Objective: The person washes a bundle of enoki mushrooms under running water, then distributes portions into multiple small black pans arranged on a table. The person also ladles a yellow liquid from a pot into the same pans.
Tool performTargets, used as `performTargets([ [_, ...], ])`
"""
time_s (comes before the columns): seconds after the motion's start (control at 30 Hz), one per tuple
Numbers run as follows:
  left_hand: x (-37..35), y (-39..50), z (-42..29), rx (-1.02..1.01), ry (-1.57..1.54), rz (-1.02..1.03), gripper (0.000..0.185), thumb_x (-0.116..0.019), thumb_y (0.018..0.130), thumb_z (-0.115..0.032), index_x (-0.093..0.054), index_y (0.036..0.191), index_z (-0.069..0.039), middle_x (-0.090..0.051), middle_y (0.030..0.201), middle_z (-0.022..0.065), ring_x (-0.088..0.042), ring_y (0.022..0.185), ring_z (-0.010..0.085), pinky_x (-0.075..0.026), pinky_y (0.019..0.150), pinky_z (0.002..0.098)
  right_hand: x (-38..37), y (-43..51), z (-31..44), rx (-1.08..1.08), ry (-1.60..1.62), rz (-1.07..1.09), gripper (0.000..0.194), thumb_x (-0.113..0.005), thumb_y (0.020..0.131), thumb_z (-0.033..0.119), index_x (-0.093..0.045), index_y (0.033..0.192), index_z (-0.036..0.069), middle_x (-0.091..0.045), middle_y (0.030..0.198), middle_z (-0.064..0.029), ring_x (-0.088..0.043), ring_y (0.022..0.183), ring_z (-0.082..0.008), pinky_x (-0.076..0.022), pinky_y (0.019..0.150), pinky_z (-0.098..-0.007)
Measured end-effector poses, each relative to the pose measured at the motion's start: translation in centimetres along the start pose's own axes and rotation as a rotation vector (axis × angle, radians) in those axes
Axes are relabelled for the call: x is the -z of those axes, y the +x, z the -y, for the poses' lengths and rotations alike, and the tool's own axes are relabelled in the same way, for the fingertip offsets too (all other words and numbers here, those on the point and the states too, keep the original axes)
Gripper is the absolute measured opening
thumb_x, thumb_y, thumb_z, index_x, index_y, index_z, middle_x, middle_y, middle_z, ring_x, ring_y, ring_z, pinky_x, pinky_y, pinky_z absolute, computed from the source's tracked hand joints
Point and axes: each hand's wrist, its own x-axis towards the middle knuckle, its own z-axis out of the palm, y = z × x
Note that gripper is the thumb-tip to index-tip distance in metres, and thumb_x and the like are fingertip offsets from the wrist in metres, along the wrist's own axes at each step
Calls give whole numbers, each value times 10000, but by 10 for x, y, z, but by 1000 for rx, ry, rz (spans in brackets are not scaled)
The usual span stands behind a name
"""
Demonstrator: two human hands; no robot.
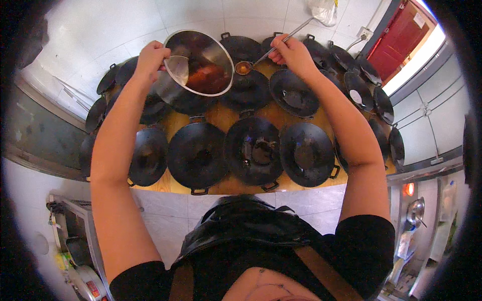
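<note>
My left hand (152, 60) grips the rim of a deep stainless steel pot (219, 43), tilted so that its inside faces me. Reddish-brown liquid (211, 77) pools in its lower part. In my right hand (288, 52) is the long handle of a metal ladle (244, 68), whose small bowl holds amber liquid. The ladle's bowl hangs just right of the pot's rim, over a black wok (246, 92) in the back rows. Below both hands, more black two-handled woks (197, 154) stand in rows; one front wok (254, 150) has a glossy wet-looking inside.
The woks crowd a wooden tabletop (218, 186) against a white tiled wall (196, 15). A plastic bag (324, 12) hangs above, near a wall socket (364, 34). A red door (401, 37) stands at the upper right. Shelving with a metal bowl (415, 212) is at the lower right.
</note>
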Motion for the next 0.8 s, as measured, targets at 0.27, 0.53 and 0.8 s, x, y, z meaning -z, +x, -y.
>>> performTargets([
  [0.27, 7, 21, 10, 57, 27, -93, 170, -567, 604, -50, -476, 748, -37, -472, 604, 34, -432, 478, 120, -361, 394, 242, 5, -17, -37, 745, -522, 147, 130, -490, 798, 127, -540, 917, 107, -559, 925, -100, -534, 883, -268, -465, 705, -339],
  [0.53, -12, 27, 13, 111, 28, -133, 183, -567, 615, -33, -469, 770, -25, -475, 599, 47, -434, 452, 123, -365, 378, 244, -37, 20, -49, 1132, -629, 343, 276, -529, 688, 90, -505, 959, 134, -530, 970, -86, -519, 897, -275, -471, 679, -345],
  [0.8, -31, 54, 25, 111, -15, -175, 194, -569, 599, -17, -477, 770, -15, -480, 594, 58, -446, 445, 126, -381, 380, 241, -76, 64, -66, 261, -65, 241, 200, -415, 848, 236, -514, 866, 63, -593, 635, -135, -579, 570, -265, -479, 575, -354],
])
